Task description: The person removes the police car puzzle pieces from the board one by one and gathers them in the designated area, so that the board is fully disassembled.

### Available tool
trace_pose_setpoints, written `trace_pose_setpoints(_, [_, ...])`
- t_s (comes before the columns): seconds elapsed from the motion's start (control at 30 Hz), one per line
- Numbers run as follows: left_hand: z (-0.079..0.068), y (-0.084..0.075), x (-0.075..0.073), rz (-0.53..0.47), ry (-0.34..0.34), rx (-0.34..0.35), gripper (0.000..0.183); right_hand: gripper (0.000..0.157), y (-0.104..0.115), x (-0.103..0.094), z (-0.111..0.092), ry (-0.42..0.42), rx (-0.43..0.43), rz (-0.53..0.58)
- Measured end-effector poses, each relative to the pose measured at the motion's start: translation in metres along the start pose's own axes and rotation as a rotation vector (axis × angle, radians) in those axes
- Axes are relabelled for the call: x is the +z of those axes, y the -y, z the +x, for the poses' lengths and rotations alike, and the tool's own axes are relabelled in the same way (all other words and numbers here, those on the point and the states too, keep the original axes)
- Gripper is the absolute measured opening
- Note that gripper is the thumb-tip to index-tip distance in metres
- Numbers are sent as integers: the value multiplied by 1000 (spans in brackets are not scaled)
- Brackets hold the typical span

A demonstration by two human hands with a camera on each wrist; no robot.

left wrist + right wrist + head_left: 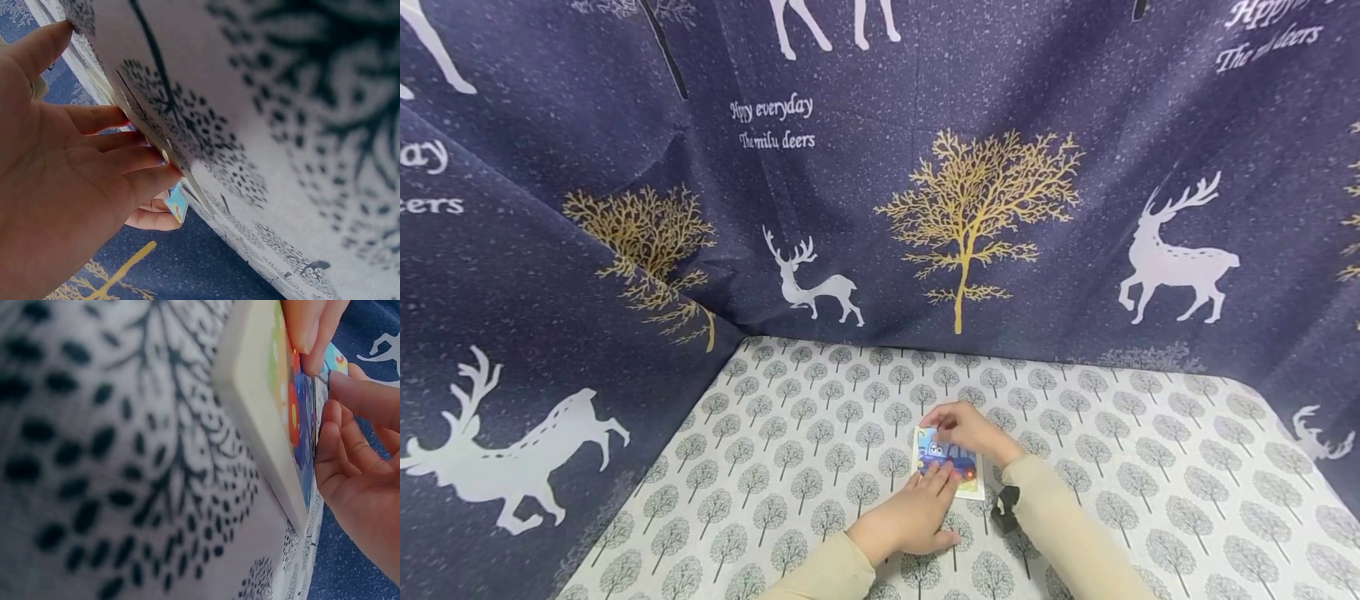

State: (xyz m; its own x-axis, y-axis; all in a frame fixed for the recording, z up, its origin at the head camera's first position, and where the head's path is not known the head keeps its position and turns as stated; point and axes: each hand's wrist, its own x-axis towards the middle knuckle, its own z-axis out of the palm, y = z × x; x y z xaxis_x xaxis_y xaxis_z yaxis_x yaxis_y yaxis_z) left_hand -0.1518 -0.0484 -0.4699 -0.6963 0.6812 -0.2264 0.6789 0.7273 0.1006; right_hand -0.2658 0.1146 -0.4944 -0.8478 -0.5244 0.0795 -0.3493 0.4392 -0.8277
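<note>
A small, thick-edged picture puzzle board [970,487] showing a blue cartoon vehicle with eyes lies flat on the patterned cloth. My left hand [917,510] rests its extended fingertips on the board's near part; its palm is seen side-on in the left wrist view. At the board's far end, my right hand [972,432] pinches a light-blue puzzle piece [337,357] between thumb and finger. The piece stands tilted up from the board, and the fingers hide part of it. Whether its lower edge touches the board I cannot tell.
A white cloth [790,492] printed with grey trees covers the table. Behind it and to the left hangs a dark blue curtain [865,192] with white deer and golden trees. A black object [1005,508] sits at my right sleeve.
</note>
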Motion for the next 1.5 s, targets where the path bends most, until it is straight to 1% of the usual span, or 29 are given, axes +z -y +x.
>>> trace_pose_setpoints(0.2, [0, -1, 0, 4, -2, -2, 80, 22, 0, -1, -1, -25, 34, 45])
trace_pose_setpoints(0.27, [0, -1, 0, 6, -3, 0, 80, 22, -1, -2, -2, -28, 41, 43])
trace_pose_setpoints(0.43, [1, -1, 1, 14, -12, -1, 81, 22, -3, -7, -2, -37, 25, 23])
trace_pose_setpoints(0.67, [2, 0, 2, 5, -14, -8, 81, 21, -4, -16, -5, -74, 45, 66])
trace_pose_setpoints(0.97, [2, -1, 3, 8, -15, -8, 81, 25, -6, -26, -15, -74, 68, 132])
trace_pose_setpoints(1.07, [1, -2, 3, 5, -18, -7, 81, 26, -4, -30, -19, -84, 92, 140])
trace_pose_setpoints(1.2, [0, -2, 3, -1, -13, -9, 80, 25, -1, -36, -24, -113, 145, 148])
trace_pose_setpoints(1.3, [0, -1, 3, -5, -8, -7, 79, 26, -1, -41, -28, -129, 163, 151])
trace_pose_setpoints(1.5, [0, -1, 3, 11, -19, -4, 80, 31, -9, -51, -38, -118, 145, 218])
